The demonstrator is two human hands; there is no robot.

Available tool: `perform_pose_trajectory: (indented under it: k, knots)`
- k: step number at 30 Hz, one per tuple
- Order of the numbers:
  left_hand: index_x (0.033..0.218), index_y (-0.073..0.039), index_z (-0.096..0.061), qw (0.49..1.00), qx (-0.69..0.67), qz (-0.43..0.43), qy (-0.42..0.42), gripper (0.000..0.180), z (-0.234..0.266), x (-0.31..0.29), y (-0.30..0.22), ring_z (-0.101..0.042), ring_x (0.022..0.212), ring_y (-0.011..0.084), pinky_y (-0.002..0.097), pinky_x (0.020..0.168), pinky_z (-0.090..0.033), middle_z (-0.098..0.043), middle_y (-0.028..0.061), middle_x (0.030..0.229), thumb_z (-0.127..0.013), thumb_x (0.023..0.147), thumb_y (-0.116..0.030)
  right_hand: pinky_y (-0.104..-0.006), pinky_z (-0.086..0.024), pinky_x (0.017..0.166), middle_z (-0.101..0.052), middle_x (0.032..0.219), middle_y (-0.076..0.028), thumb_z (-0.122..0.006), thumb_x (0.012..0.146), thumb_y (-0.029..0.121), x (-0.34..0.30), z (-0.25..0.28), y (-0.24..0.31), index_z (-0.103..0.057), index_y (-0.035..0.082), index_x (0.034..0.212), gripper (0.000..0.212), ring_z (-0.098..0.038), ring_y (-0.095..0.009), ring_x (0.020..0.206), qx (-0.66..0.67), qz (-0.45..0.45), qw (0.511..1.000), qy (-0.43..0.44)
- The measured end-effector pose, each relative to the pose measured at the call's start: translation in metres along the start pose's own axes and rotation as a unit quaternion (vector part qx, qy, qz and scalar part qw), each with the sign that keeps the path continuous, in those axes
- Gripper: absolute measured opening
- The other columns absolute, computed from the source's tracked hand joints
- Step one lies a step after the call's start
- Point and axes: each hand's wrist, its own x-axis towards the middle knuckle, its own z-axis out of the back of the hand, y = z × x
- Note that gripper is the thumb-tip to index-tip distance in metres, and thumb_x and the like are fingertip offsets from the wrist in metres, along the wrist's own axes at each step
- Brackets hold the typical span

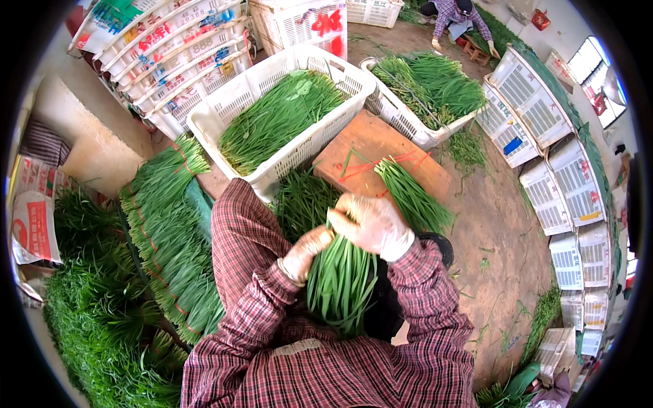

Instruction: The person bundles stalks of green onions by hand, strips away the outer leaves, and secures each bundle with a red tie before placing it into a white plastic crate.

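Both of my hands wear thin whitish gloves and meet above my lap at the upper end of a bunch of garlic chives (pixel 340 282). The long green leaves hang down from there and fan out toward my body. My left hand (pixel 306 253) is closed round the bunch's left side. Against its top end, my right hand (pixel 376 224) curls its fingers in a pinch; what lies between them is hidden. Just beyond the right hand, a smaller chive bunch (pixel 415 198) leans on a wooden board (pixel 364 143), where red ties (pixel 394 163) lie loose.
A white plastic crate (pixel 204 129) of chives stands ahead, with another filled crate (pixel 422 139) to its right. Tied bundles (pixel 166 238) line my left, beside loose greens (pixel 95 306). Stacked crates (pixel 544 115) run along the right. Far off, a person (pixel 462 17) crouches by a low stool (pixel 474 51).
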Motion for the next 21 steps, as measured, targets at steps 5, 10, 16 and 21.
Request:
perform_pose_trajectory:
  k: [5,10,16,21]
  knots:
    - [0.130,0.001,-0.056,0.985,0.061,-0.150,-0.055,0.049,-0.017,0.007,-0.042,-0.064,0.106,0.0228,0.0375,0.095,-0.052,-0.068,0.0124,0.116,-0.066,0.095,-0.032,-0.0422,-0.052,0.055,-0.065,0.070,-0.010,-0.066,0.090,0.028,0.040,0.040,0.020,-0.061,0.011,0.082,0.019,-0.065,-0.031,0.061,-0.148,0.061,0.984,-0.072]
    - [0.133,0.000,-0.055,0.942,0.145,-0.274,-0.131,0.050,-0.011,-0.002,-0.057,-0.062,0.113,0.0249,0.0395,0.105,-0.044,-0.067,0.0152,0.122,-0.064,0.095,-0.031,-0.0432,-0.051,0.055,-0.063,0.068,-0.011,-0.065,0.090,0.026,0.057,0.065,0.022,-0.058,0.011,0.080,0.020,-0.065,-0.031,0.062,-0.188,0.075,0.970,-0.135]
    - [0.136,0.002,-0.052,0.881,0.266,-0.363,-0.149,0.059,-0.021,-0.005,-0.071,-0.060,0.119,0.0238,0.0364,0.105,-0.043,-0.064,0.0163,0.127,-0.067,0.093,-0.034,-0.0448,-0.053,0.059,-0.065,0.073,-0.013,-0.059,0.093,0.031,0.063,0.059,0.013,-0.059,0.010,0.082,0.023,-0.066,-0.033,0.065,-0.218,0.033,0.972,-0.081]
    - [0.137,0.002,-0.050,0.905,0.328,-0.268,-0.040,0.054,-0.054,0.012,-0.087,-0.056,0.122,0.0214,0.0357,0.109,-0.040,-0.061,0.0133,0.130,-0.068,0.094,-0.026,-0.0430,-0.052,0.056,-0.065,0.070,-0.010,-0.064,0.090,0.030,0.054,0.043,0.012,-0.060,0.012,0.080,0.022,-0.065,-0.032,0.063,-0.166,0.065,0.981,-0.077]
